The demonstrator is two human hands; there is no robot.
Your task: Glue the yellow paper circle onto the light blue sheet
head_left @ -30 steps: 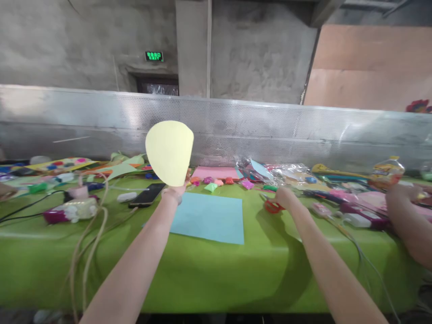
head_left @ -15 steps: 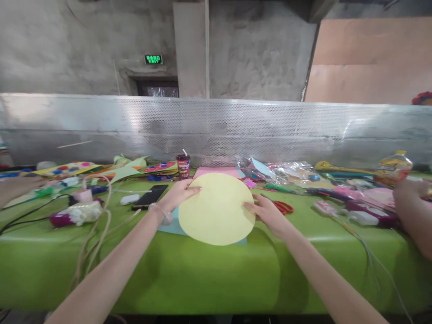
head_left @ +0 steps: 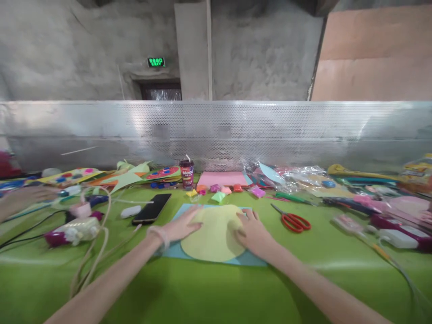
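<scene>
A pale yellow paper disc (head_left: 212, 234) lies flat on a light blue sheet (head_left: 175, 252) on the green table (head_left: 209, 292). My left hand (head_left: 180, 225) rests open on the disc's left edge, fingers stretched flat. My right hand (head_left: 251, 231) presses flat on the disc's right part, fingers spread. Red-handled scissors (head_left: 292, 220) lie free on the table to the right of my right hand.
A black phone (head_left: 151, 208) lies left of the sheet, a dark cup (head_left: 186, 173) and pink paper (head_left: 222, 179) behind it. Small coloured clay pieces (head_left: 219, 194), cables (head_left: 91, 243) and craft clutter line the table. Another person's hand (head_left: 20, 200) is at far left. A perforated metal barrier (head_left: 236, 130) runs behind.
The yellow disc went from held up in my left hand down onto the blue sheet. My right hand left the scissors and now presses the disc with the left.
</scene>
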